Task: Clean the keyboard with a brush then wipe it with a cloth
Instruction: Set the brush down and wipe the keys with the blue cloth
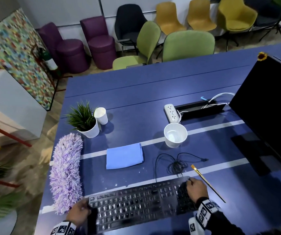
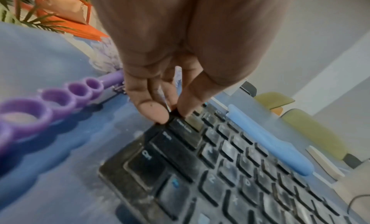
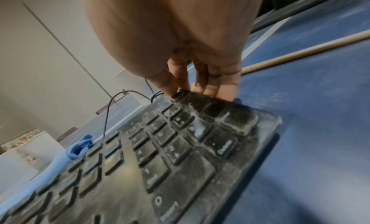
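Dusty keyboard nearest on blue table. Left hand pinches its left edge; right hand grips far right corner. Purple duster left, brush right, cloth beyond.

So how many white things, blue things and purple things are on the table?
White: 4, the paper cup, plant pot, bowl, power strip
Blue: 1, the cloth
Purple: 1, the fluffy duster
Total: 6
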Tool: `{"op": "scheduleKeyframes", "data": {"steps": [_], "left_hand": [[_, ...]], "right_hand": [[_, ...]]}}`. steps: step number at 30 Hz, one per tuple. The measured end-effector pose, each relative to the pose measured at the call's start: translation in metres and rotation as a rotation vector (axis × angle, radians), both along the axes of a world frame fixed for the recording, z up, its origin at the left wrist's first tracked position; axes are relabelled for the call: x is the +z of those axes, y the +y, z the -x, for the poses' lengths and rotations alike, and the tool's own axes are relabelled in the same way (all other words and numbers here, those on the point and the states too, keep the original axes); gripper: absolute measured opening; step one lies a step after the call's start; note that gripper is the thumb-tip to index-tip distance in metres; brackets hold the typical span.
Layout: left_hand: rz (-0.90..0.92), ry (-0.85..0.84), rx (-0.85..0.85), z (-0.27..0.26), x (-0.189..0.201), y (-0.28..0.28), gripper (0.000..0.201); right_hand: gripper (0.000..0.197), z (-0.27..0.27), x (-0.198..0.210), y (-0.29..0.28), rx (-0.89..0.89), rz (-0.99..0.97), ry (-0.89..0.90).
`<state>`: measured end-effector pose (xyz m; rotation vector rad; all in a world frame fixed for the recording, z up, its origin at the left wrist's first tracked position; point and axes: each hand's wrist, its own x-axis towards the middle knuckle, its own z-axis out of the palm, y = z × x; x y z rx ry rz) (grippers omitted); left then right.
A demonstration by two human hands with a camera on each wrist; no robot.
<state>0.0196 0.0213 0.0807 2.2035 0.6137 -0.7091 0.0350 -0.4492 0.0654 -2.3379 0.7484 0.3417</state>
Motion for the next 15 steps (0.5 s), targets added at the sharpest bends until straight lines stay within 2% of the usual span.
{"op": "scheduleKeyframes", "data": {"steps": [1, 3, 6, 10, 15], "left_hand": [[-0.047, -0.034, 0.003, -0.002, -0.011, 0.003, 0.051], [-0.074, -0.072, 0.028, -0.008, -0.002, -0.010, 0.051], [-0.185, -0.097, 0.017, -0.019, 0.014, -0.023, 0.040], [-0.326, -0.073, -0.119, -0.043, 0.031, -0.034, 0.022], [-0.352, -0.176, -0.222, -0.111, 0.046, -0.061, 0.041]], "right_hand": [[0.024, -0.005, -0.002, 0.001, 0.001, 0.011, -0.021], [0.027, -0.016, -0.002, 0.003, 0.013, 0.022, -0.029], [0.030, -0.030, -0.004, 0.002, 0.031, 0.022, -0.019], [0.031, -0.037, -0.006, -0.002, 0.053, -0.034, -0.082], [0.031, -0.035, -0.008, -0.003, 0.035, -0.068, -0.101]]}}
